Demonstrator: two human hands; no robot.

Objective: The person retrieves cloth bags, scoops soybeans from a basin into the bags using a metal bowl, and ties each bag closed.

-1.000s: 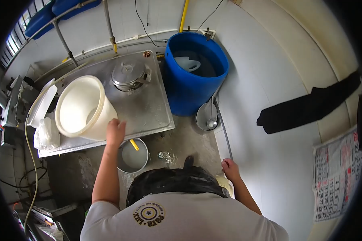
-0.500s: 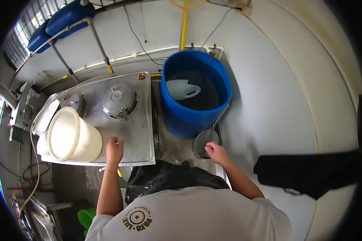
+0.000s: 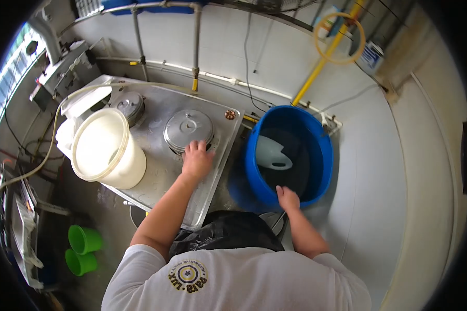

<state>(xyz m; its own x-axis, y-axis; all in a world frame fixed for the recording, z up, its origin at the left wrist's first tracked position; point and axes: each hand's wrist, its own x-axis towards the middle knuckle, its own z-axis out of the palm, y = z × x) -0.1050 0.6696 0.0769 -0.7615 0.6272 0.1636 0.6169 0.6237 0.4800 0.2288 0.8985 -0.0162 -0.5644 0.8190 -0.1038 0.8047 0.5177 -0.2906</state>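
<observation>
Silver pot (image 3: 187, 128) now by the open left hand (image 3: 197, 160), thin handle (image 3: 278, 221) in the closed right hand (image 3: 287, 199).

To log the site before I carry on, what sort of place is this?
Probably a working kitchen or wash area: a stainless steel worktop bears round lidded metal pots, and beside it stands a large blue plastic barrel of liquid.

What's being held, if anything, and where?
Right hand: apparently a thin rod, by its upper end. Left hand: at the lidded pot, hold unclear.
</observation>
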